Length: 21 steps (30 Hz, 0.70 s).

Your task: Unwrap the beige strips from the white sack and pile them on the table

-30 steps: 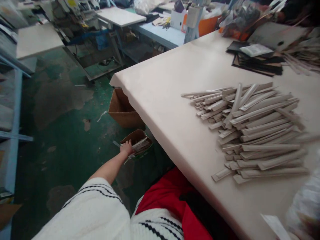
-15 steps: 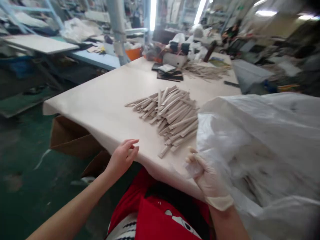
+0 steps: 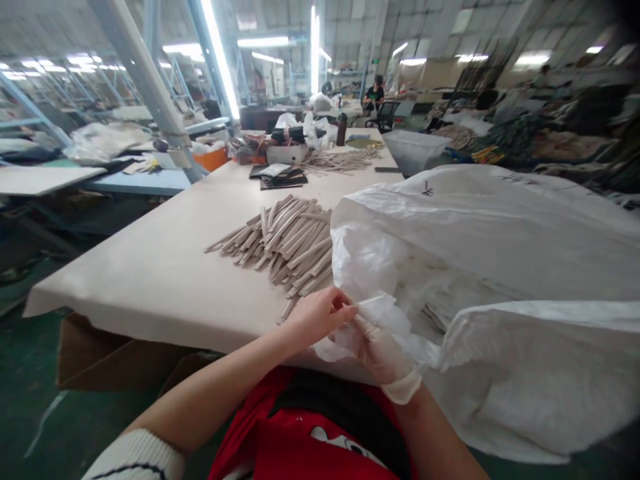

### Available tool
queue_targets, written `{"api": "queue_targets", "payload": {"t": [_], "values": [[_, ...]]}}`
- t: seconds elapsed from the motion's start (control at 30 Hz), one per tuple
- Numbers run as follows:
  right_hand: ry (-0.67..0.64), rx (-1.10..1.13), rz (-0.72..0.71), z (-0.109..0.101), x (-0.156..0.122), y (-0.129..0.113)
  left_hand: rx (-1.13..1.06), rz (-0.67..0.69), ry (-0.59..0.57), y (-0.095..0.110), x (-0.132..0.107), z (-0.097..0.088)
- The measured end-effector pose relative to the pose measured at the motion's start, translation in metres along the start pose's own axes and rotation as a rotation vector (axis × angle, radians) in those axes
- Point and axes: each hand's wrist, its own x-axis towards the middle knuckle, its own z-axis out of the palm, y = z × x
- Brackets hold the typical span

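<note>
My bare left hand (image 3: 320, 315) pinches the near edge of a big white woven sack (image 3: 500, 267) that lies open-mouthed on the cream table (image 3: 165, 280). My right hand (image 3: 380, 353), in a pale glove, grips the same sack edge just beside it. A heap of beige paper-wrapped sticks (image 3: 285, 243) lies on the table just beyond my hands, touching the sack's left side. More such sticks show inside the sack's mouth (image 3: 435, 313).
Brown cardboard boxes (image 3: 100, 353) stand on the green floor under the table's near edge. Black sheets (image 3: 277, 177), another stick pile (image 3: 335, 161) and a grey bin (image 3: 410, 150) sit at the table's far end. A person sits far back (image 3: 375, 93).
My left hand has come up from the box on the floor to the table edge and closed on the sack's rim. The view has swung up and right.
</note>
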Motion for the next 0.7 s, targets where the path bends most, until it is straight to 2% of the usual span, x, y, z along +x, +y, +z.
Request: {"api": "queue_targets", "payload": {"t": [0.07, 0.1, 0.17, 0.23, 0.3, 0.4, 0.47, 0.57, 0.63, 0.7], "values": [[-0.024, -0.039, -0.019, -0.002, -0.001, 0.000, 0.069, 0.054, 0.040, 0.001, 0.010, -0.001], [-0.035, -0.083, -0.034, -0.003, -0.002, 0.000, 0.076, 0.094, 0.012, 0.002, 0.016, -0.001], [-0.067, -0.199, -0.041, -0.004, -0.007, -0.001, -0.052, 0.098, -0.102, 0.003, 0.030, 0.000], [-0.121, -0.264, 0.015, -0.004, -0.012, -0.003, -0.254, 0.009, -0.173, 0.004, 0.045, 0.004], [-0.180, -0.251, 0.070, -0.005, -0.018, -0.007, -0.433, -0.108, -0.127, 0.006, 0.058, 0.009], [-0.269, -0.205, 0.114, -0.004, -0.027, -0.012, -0.577, -0.180, -0.084, 0.009, 0.070, 0.013], [-0.291, -0.163, 0.127, -0.006, -0.032, -0.014, -0.701, -0.206, -0.130, 0.010, 0.074, 0.008], [-0.215, -0.086, 0.190, -0.016, -0.036, -0.012, -0.983, -0.232, -0.137, 0.008, 0.079, -0.011], [-0.169, -0.050, 0.254, -0.027, -0.037, -0.009, -1.059, -0.140, -0.036, 0.009, 0.080, -0.028], [-0.164, 0.025, 0.282, -0.038, -0.036, -0.006, -0.933, 0.080, 0.069, 0.013, 0.074, -0.041]]}}
